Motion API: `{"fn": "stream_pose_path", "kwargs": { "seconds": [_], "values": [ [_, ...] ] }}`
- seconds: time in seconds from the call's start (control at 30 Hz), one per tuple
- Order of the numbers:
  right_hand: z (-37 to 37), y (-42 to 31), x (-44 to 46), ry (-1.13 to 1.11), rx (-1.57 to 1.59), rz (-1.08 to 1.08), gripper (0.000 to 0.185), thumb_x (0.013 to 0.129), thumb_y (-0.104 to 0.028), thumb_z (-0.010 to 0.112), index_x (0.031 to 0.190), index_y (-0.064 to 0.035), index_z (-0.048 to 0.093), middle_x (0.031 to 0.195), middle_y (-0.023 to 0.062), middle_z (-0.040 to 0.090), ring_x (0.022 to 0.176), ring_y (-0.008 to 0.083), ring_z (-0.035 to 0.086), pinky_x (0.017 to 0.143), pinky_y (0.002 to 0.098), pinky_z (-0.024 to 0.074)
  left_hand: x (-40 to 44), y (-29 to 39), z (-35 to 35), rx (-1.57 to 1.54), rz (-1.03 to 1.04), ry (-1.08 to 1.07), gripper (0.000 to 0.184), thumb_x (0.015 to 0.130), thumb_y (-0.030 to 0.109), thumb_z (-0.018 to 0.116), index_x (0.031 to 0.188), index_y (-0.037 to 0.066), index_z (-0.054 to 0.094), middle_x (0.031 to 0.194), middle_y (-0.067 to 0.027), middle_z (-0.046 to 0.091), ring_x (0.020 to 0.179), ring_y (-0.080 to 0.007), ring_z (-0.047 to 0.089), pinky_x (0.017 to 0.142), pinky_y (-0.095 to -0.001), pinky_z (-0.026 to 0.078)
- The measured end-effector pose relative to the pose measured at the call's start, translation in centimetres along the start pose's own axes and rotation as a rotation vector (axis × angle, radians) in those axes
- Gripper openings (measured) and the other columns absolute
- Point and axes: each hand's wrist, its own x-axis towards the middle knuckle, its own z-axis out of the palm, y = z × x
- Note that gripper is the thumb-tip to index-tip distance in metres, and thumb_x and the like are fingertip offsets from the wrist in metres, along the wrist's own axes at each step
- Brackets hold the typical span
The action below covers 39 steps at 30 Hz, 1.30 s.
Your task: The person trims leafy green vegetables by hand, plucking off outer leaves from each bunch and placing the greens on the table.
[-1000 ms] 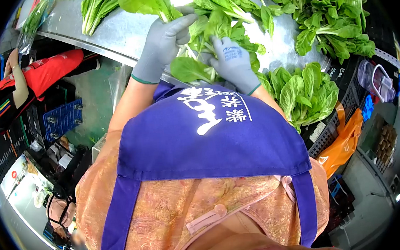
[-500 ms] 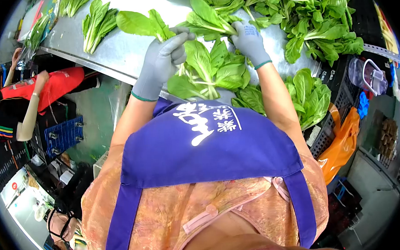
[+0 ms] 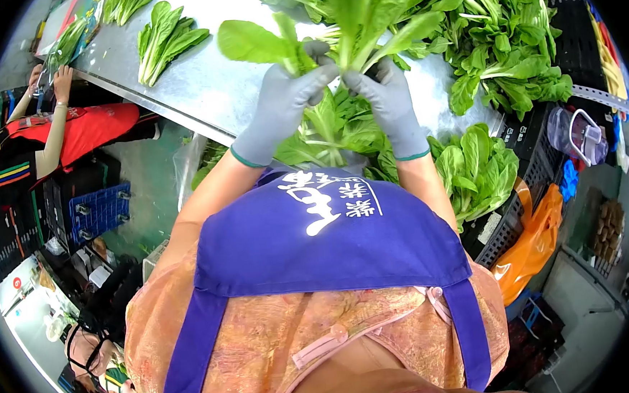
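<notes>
My left hand point(image 3: 283, 101), in a grey glove, is closed around the base of a small leafy green point(image 3: 251, 42) with broad leaves. Facing it, my right hand point(image 3: 388, 102), gloved too, pinches the stem end of a larger leafy green point(image 3: 354, 25), its leaves upright and slightly blurred. The two hands are close together above the metal table point(image 3: 232, 86). Below them, near my apron, lie more loose leafy greens point(image 3: 335, 127). A big pile of greens point(image 3: 499, 34) covers the table to the right.
A separate bunch of greens point(image 3: 165, 43) lies at the table's left. More greens point(image 3: 478, 165) fill a black crate point(image 3: 507, 224) beside my right arm, near an orange bag point(image 3: 537, 248). At far left a co-worker in a red apron point(image 3: 101, 130) handles a plastic bag of greens.
My right hand has lifted a leafy green off the pile and brought it towards my left hand. My left hand, still holding its green, has shifted slightly right. The co-worker's hands have moved towards the bag.
</notes>
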Motion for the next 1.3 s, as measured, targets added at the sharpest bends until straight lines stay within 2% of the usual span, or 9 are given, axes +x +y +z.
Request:
{"fn": "stream_pose_path", "kwargs": {
  "seconds": [0.13,0.47,0.6,0.77,0.8,0.9,1.13,1.2,1.3],
  "values": [
    [1.5,0.1,-0.2,0.047,-0.180,-0.060,0.034,0.083,-0.015,0.077,0.104,0.0033,0.058,0.089,0.0084,0.066,0.076,0.0102,0.062,0.070,0.0258,0.0511,0.8,-0.4,-0.3,0.216,-0.034,0.011,0.023,0.087,0.017,0.075,0.097,-0.001,0.068,0.070,0.0018,0.057,0.057,-0.0047,0.046,0.051,-0.0222,0.035],
    [-0.9,1.4,0.4,0.153,0.471,-0.108,0.035,0.089,-0.012,0.071,0.117,0.0024,0.055,0.102,0.0078,0.066,0.088,0.0155,0.065,0.075,0.0305,0.0555,-1.2,-0.1,-1.9,0.342,-0.126,-0.140,0.021,0.096,0.016,0.060,0.107,-0.002,0.063,0.094,-0.0087,0.068,0.070,-0.0114,0.062,0.059,-0.0222,0.047],
    [-3.0,-1.1,0.0,0.217,-0.053,-0.116,0.041,0.085,-0.010,0.074,0.118,0.0040,0.054,0.103,0.0087,0.066,0.088,0.0135,0.062,0.080,0.0282,0.0511,-2.7,-1.9,-5.5,0.601,-0.106,-0.144,0.022,0.094,0.015,0.061,0.107,-0.002,0.063,0.089,-0.0063,0.067,0.068,-0.0088,0.058,0.058,-0.0208,0.044],
    [-1.1,-0.8,-0.4,0.260,-0.256,-0.151,0.035,0.078,-0.015,0.078,0.101,0.0041,0.060,0.087,0.0097,0.064,0.074,0.0147,0.057,0.069,0.0293,0.0469,-1.1,0.4,-5.7,0.301,-0.057,0.004,0.029,0.092,0.015,0.063,0.114,-0.003,0.062,0.069,0.0023,0.051,0.061,-0.0040,0.042,0.054,-0.0195,0.032],
    [-0.6,-0.2,-0.2,0.234,-0.370,-0.173,0.036,0.080,-0.013,0.077,0.106,0.0042,0.058,0.092,0.0095,0.065,0.077,0.0137,0.058,0.071,0.0279,0.0479,-0.3,0.4,-5.0,0.478,0.153,-0.100,0.031,0.092,0.017,0.065,0.115,-0.002,0.062,0.071,0.0024,0.052,0.061,-0.0045,0.043,0.054,-0.0206,0.033],
    [1.8,-0.1,-0.5,0.222,-0.722,-0.233,0.035,0.074,-0.018,0.078,0.097,0.0034,0.061,0.078,0.0141,0.058,0.066,0.0256,0.054,0.062,0.0386,0.0451,1.0,0.1,-0.7,0.264,0.092,-0.006,0.036,0.086,0.015,0.073,0.117,-0.002,0.060,0.086,-0.0019,0.064,0.070,-0.0077,0.055,0.062,-0.0221,0.045],
    [2.6,1.0,-0.8,0.192,-0.164,-0.130,0.037,0.079,-0.010,0.075,0.110,0.0032,0.059,0.085,0.0023,0.057,0.069,0.0093,0.052,0.062,0.0238,0.0449,1.2,-0.7,-0.6,0.130,-0.055,0.133,0.029,0.085,0.006,0.072,0.111,-0.003,0.062,0.086,-0.0057,0.065,0.072,-0.0106,0.059,0.061,-0.0251,0.047],
    [2.6,0.6,-1.0,0.202,-0.042,-0.107,0.039,0.083,-0.007,0.071,0.117,0.0026,0.054,0.086,0.0019,0.058,0.072,0.0100,0.054,0.065,0.0238,0.0473,1.0,-1.4,-2.0,0.377,0.101,0.083,0.023,0.087,0.008,0.070,0.106,-0.003,0.064,0.082,-0.0054,0.064,0.070,-0.0108,0.058,0.059,-0.0258,0.046],
    [2.0,0.1,-1.5,0.231,0.097,-0.080,0.038,0.086,-0.011,0.068,0.118,0.0042,0.054,0.091,0.0033,0.059,0.079,0.0117,0.060,0.070,0.0269,0.0523,1.8,-0.9,-3.4,0.114,0.123,0.095,0.020,0.092,0.010,0.063,0.107,-0.003,0.065,0.084,-0.0060,0.065,0.069,-0.0123,0.057,0.059,-0.0262,0.045]
  ]
}}
